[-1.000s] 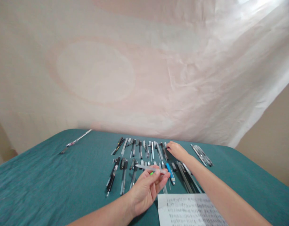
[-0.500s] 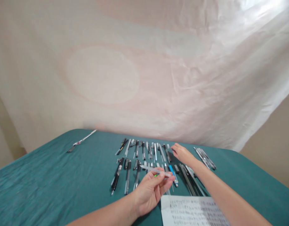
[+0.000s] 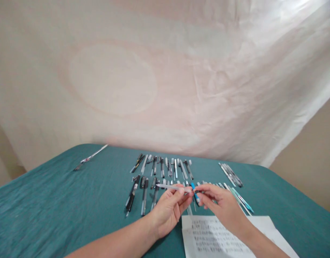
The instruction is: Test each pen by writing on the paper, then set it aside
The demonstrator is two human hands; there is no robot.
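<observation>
My left hand [image 3: 172, 208] pinches a translucent pen barrel [image 3: 170, 187], its tapered tip pointing left. Close against the barrel's right end is my right hand [image 3: 221, 203], with thumb and fingers closed on a small dark piece [image 3: 196, 191] whose kind I cannot make out. A blue pen [image 3: 193, 186] lies on the cloth behind the fingertips, partly hidden. Beneath and behind my hands runs a near row of pens and caps, including a black pen [image 3: 132, 195] and a clear pen with a dark cap [image 3: 145, 197].
A far row of pens [image 3: 162, 166] lies across the green tablecloth [image 3: 60, 208]. Several slim pens [image 3: 231, 175] are bunched at the right, with teal pens [image 3: 241, 200] nearer. Handwritten sheets [image 3: 216, 238] lie in front. One long pen-like item [image 3: 91, 157] rests far left.
My right hand has come from the right end of the far row back to the barrel's end, bringing a small dark piece. My left hand keeps the barrel in nearly the same place.
</observation>
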